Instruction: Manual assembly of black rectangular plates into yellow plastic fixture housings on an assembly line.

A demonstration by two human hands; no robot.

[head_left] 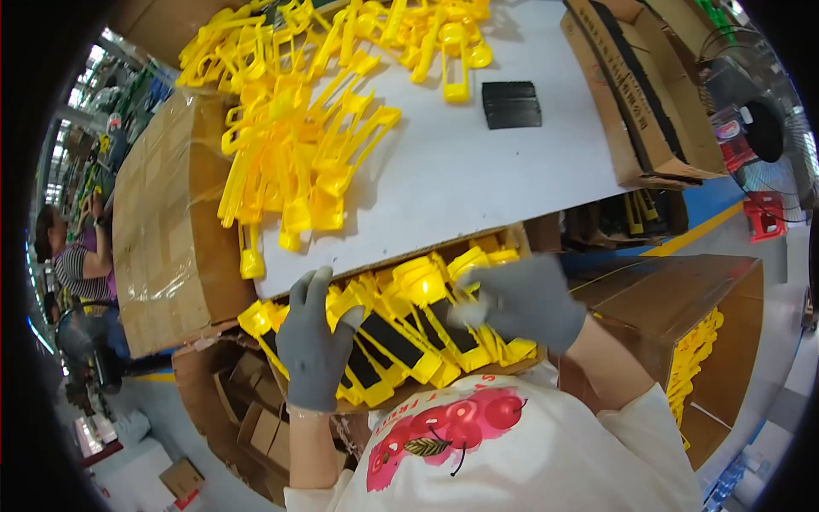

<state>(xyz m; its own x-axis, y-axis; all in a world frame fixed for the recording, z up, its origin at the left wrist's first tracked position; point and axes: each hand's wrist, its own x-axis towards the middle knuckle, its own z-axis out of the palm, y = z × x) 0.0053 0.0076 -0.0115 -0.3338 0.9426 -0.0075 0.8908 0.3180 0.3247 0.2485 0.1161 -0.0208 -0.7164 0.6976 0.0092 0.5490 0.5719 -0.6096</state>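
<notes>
A cardboard box (512, 237) at the table's near edge holds yellow plastic frames (418, 277), several with black inserts (388, 337). My left hand (314, 346), in a grey glove, lies over the left part of these frames, fingers stretched and thumb apart. Over the right part of the box is my right hand (529, 303), also gloved in grey. Motion smears its fingers beside a yellow frame, and I cannot tell whether they grip it. Beyond the box, a large heap of yellow frames (290, 154) without inserts covers the table's left and far side.
A stack of black strips (512, 105) lies on the white tabletop (444, 179). An open carton (631, 94) stands far right. A large carton (162, 213) flanks the table's left side. Lower right, another carton (734, 341) holds yellow parts. A person (81, 256) works at far left.
</notes>
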